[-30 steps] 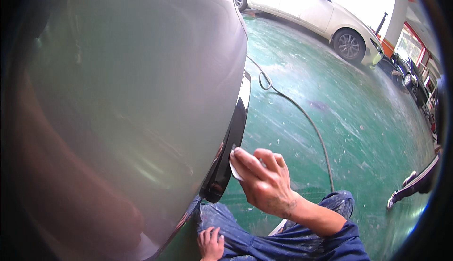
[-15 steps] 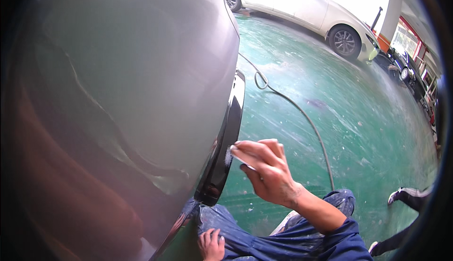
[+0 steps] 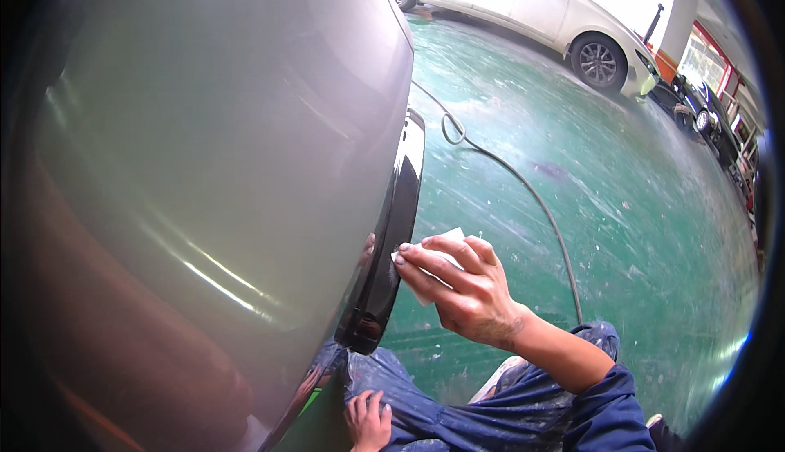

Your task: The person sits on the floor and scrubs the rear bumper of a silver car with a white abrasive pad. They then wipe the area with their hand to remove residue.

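Observation:
My right hand [image 3: 466, 284] pinches a thin white paper-like sheet [image 3: 456, 235], its fingertips at the outer edge of a glossy black trim strip [image 3: 402, 194]. Part of the sheet shows above the fingers and part below them. The strip runs along the lower edge of a large grey car body panel [image 3: 221, 133], which fills the left side of the view. Low in the picture, my left hand [image 3: 370, 421] lies on my blue-trousered leg, fingers stretched out and holding nothing.
A dark hose [image 3: 536, 194] with a small loop crosses the green floor [image 3: 491, 199] to my right. Beyond it stands a white car [image 3: 523, 2]. A dark car [image 3: 711, 121] is at the far right, and a shoe [image 3: 654, 422] shows at the lower right.
My right hand has turned, and more of the white sheet now shows above its fingers. Bright streaks have appeared on the grey panel. The legs at the lower right have mostly left view.

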